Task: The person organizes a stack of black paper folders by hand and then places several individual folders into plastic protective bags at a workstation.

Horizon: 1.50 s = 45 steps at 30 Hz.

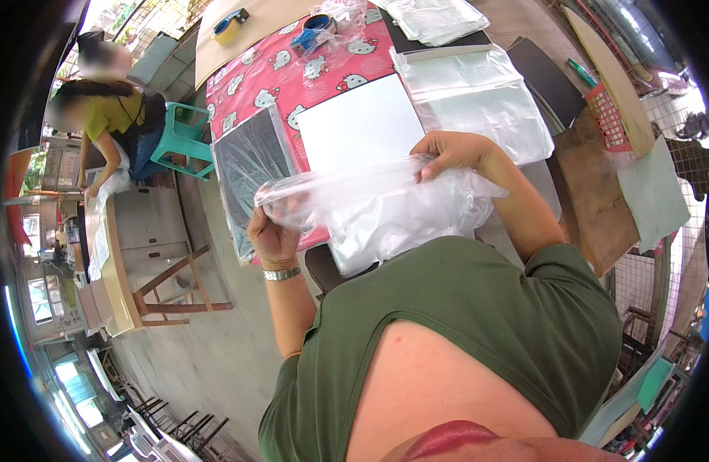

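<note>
A clear plastic bag (401,219) stretches between my two hands, crumpled and hanging over the near table edge toward my lap. My left hand (274,235), with a metal watch or bracelet at the wrist, grips the bag's left end; its fingers show partly through the film. My right hand (454,154) pinches the upper edge near the other end. Just beyond the bag lies a flat white sheet or board (360,123). To its left is a dark flat panel (254,158) in clear plastic, close to my left hand.
Clear plastic sleeves (485,104) are stacked right of the white board, with more plastic (435,19) behind. Tape dispensers (230,27) sit on the pink patterned cover (324,73). A green stool (183,142) and another person (112,115) at a bench are leftward. A red basket (607,115) stands right.
</note>
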Each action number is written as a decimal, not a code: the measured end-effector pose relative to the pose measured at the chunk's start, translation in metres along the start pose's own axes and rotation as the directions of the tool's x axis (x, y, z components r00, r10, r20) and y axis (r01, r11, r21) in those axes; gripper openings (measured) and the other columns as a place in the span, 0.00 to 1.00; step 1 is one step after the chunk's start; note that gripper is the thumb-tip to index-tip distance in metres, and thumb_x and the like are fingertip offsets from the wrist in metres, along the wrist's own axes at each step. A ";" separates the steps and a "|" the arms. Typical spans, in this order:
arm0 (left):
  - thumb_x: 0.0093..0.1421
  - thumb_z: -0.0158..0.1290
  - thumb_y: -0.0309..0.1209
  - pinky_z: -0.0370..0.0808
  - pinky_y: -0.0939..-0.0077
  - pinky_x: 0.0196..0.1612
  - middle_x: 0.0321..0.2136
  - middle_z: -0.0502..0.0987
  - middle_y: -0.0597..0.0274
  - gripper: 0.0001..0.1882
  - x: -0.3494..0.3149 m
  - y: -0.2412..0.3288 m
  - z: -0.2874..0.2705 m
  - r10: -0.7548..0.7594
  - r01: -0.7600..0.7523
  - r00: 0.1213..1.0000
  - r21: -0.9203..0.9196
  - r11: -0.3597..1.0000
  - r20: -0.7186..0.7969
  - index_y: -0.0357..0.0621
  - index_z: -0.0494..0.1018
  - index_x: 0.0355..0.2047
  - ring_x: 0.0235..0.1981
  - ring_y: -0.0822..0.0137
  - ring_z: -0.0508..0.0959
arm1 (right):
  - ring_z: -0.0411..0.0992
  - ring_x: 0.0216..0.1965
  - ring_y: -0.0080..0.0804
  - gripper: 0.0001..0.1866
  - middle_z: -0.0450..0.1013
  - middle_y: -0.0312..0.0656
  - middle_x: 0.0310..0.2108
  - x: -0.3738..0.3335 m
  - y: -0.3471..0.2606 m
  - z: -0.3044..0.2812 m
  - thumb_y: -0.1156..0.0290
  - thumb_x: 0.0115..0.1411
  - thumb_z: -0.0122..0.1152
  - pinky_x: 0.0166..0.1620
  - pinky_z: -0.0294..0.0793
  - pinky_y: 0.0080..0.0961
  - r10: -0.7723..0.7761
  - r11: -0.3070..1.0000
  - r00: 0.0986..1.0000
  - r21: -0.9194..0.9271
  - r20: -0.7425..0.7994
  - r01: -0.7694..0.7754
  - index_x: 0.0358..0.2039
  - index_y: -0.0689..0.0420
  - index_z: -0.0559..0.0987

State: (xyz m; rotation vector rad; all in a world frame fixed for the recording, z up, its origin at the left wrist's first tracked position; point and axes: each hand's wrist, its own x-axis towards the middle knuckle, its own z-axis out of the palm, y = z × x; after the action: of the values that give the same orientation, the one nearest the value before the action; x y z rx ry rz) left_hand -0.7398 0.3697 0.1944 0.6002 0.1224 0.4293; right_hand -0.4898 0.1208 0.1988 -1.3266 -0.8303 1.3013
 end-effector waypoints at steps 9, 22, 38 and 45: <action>0.52 0.55 0.23 0.74 0.70 0.40 0.35 0.77 0.61 0.13 -0.014 -0.023 -0.026 -0.377 0.333 0.926 0.547 0.768 -0.034 0.38 0.73 0.40 0.35 0.66 0.78 | 0.74 0.32 0.20 0.08 0.74 0.35 0.31 0.021 0.007 -0.003 0.69 0.59 0.56 0.35 0.75 0.20 -0.056 0.821 0.938 0.519 -0.341 0.238 0.38 0.57 0.74; 0.59 0.51 0.31 0.70 0.70 0.50 0.45 0.75 0.55 0.19 0.013 -0.003 -0.047 -0.508 0.410 0.855 0.471 0.781 0.099 0.32 0.68 0.49 0.45 0.64 0.75 | 0.75 0.35 0.25 0.15 0.74 0.39 0.37 0.051 0.044 -0.036 0.77 0.58 0.54 0.41 0.76 0.23 -0.292 0.504 0.902 0.750 -0.319 0.429 0.46 0.57 0.71; 0.54 0.48 0.32 0.70 0.72 0.35 0.27 0.77 0.53 0.13 0.219 -0.047 -0.120 0.249 0.382 0.878 0.911 0.152 -0.410 0.34 0.75 0.33 0.29 0.63 0.75 | 0.71 0.41 0.52 0.16 0.73 0.59 0.38 0.157 0.068 -0.099 0.72 0.50 0.55 0.47 0.69 0.38 -0.406 0.681 0.409 -0.569 -0.817 -0.460 0.39 0.64 0.77; 0.56 0.47 0.33 0.65 0.70 0.24 0.17 0.72 0.58 0.14 0.203 -0.027 -0.112 0.196 0.366 0.909 0.930 0.046 -0.368 0.34 0.76 0.26 0.18 0.66 0.70 | 0.69 0.44 0.55 0.13 0.73 0.59 0.33 0.151 0.058 -0.078 0.68 0.51 0.51 0.49 0.68 0.42 -0.405 0.702 0.516 -0.618 -0.755 -0.354 0.28 0.64 0.80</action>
State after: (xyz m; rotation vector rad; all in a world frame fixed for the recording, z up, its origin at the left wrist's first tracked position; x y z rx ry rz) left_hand -0.5725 0.4944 0.0889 1.9758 0.9758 0.2659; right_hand -0.3998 0.2373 0.0955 -2.2963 -0.5930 0.0245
